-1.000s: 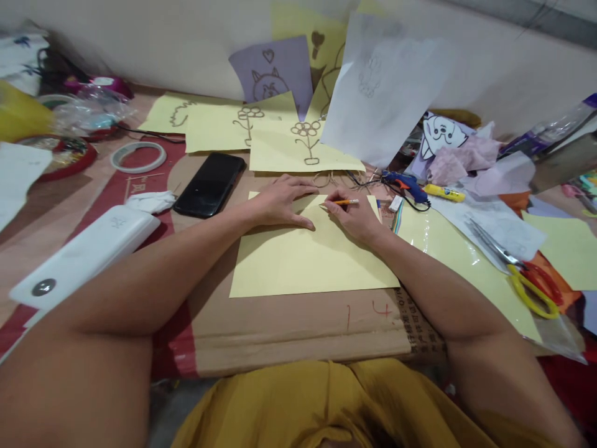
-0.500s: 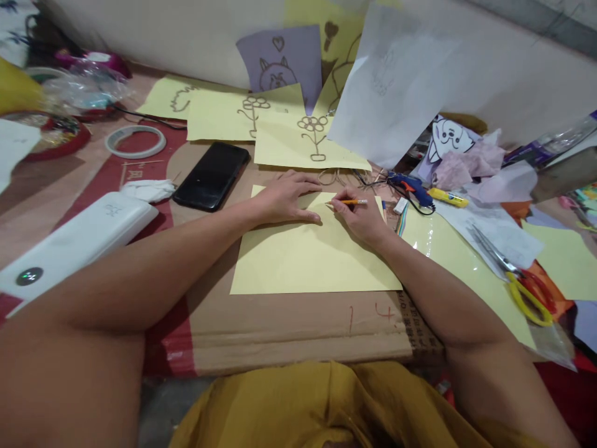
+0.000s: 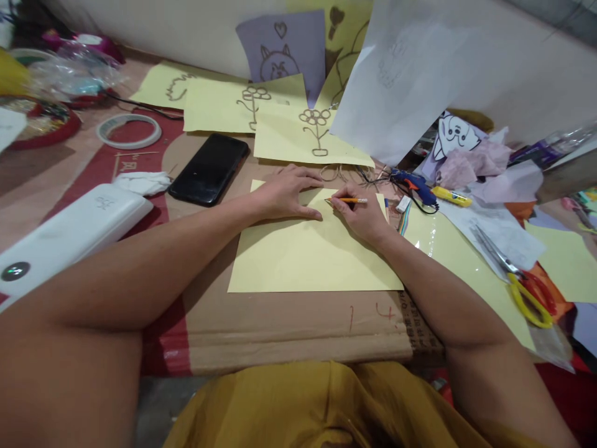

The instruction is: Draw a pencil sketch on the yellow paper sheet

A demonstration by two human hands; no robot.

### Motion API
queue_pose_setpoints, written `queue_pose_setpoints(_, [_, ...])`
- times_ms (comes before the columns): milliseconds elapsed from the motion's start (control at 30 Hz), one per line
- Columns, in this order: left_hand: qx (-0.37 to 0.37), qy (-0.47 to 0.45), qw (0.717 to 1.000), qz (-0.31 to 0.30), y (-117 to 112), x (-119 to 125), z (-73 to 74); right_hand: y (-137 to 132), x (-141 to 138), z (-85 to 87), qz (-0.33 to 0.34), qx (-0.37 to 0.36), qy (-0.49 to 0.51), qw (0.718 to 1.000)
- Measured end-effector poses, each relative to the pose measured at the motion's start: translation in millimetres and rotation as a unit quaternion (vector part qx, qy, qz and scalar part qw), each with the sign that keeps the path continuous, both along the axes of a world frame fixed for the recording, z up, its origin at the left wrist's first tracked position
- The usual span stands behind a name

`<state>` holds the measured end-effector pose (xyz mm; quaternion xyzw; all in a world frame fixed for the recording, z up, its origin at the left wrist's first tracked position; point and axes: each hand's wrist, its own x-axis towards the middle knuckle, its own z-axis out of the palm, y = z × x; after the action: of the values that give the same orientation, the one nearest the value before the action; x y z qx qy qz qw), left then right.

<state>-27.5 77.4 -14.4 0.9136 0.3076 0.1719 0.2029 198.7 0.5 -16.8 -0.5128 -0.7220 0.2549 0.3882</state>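
A yellow sheet of paper (image 3: 312,261) lies on a flattened cardboard piece (image 3: 289,336) in front of me. My left hand (image 3: 289,194) rests on its upper left part, fingers spread and thumb stretched toward the right. In my right hand (image 3: 361,211) is a short orange pencil (image 3: 347,200), held in a writing grip with its tip at the paper, between the two hands. No drawn mark can be made out at the tip. Behind the sheet leans a yellow paper with a flower drawing (image 3: 317,134).
Left of the sheet lie a black phone (image 3: 209,168), a white power bank (image 3: 74,236) and a roll of tape (image 3: 129,132). To the right are a blue glue gun (image 3: 415,185), a yellow cutter (image 3: 451,196) and scissors (image 3: 517,274). A white sheet (image 3: 396,81) leans on the wall.
The view has shifted slightly, so things at the left sit a little lower-left or higher in the picture. Both hands keep almost the same place on the paper, pencil still held.
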Motion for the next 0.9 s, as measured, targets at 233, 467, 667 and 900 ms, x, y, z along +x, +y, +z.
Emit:
queue_pose_setpoints(233, [-0.005,-0.002,1.000,0.007,0.0,0.3,-1.0,0.0,-0.2,0.0,-0.001,0.001,-0.009,1.000])
queue_pose_setpoints(467, [-0.012,0.001,1.000,0.005,0.3,0.2,-0.8,-0.1,0.0,0.0,-0.001,-0.001,-0.016,1.000])
queue_pose_setpoints(667, [-0.012,-0.002,1.000,0.006,1.3,0.2,-2.4,-0.8,-0.4,1.0,-0.004,-0.002,-0.020,1.000])
queue_pose_setpoints(900, [-0.011,0.000,1.000,0.005,2.5,0.4,-3.8,-1.1,-0.2,0.9,-0.001,-0.003,-0.011,1.000])
